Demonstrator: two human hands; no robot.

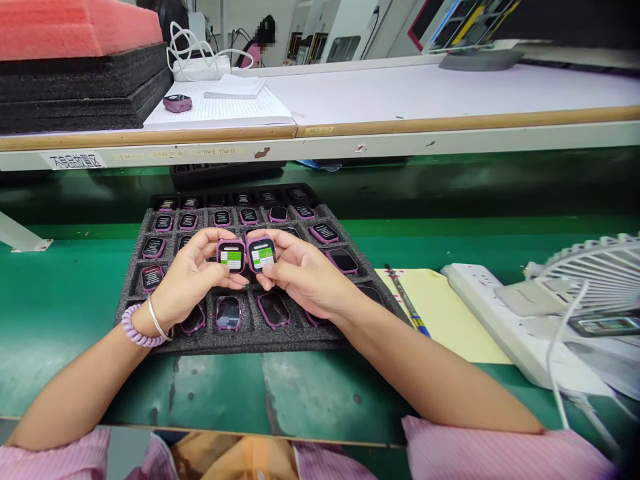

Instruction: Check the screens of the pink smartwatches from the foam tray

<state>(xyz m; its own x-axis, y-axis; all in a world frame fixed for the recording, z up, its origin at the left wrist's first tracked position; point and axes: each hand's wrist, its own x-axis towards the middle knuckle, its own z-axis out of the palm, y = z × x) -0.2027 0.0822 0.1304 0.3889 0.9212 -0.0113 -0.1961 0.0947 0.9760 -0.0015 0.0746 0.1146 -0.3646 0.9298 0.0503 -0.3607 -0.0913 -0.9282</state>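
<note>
My left hand [193,277] pinches a purple smartwatch body [231,256] whose lit screen shows green and white blocks. My right hand [300,270] grips a second purple smartwatch body [261,254] with the same lit screen, side by side with the first. Both hands hover over a black foam tray [250,333] on the green bench. The tray holds several more purple watch bodies in its pockets; some near-row screens are dark, the far rows show text.
A yellow paper pad [445,313] with a pen [405,300] lies right of the tray. Further right are a white power strip [490,313] and a white fan [595,267]. A raised shelf holds one purple watch [177,103], papers, stacked black foam [75,87]. A person sits far behind.
</note>
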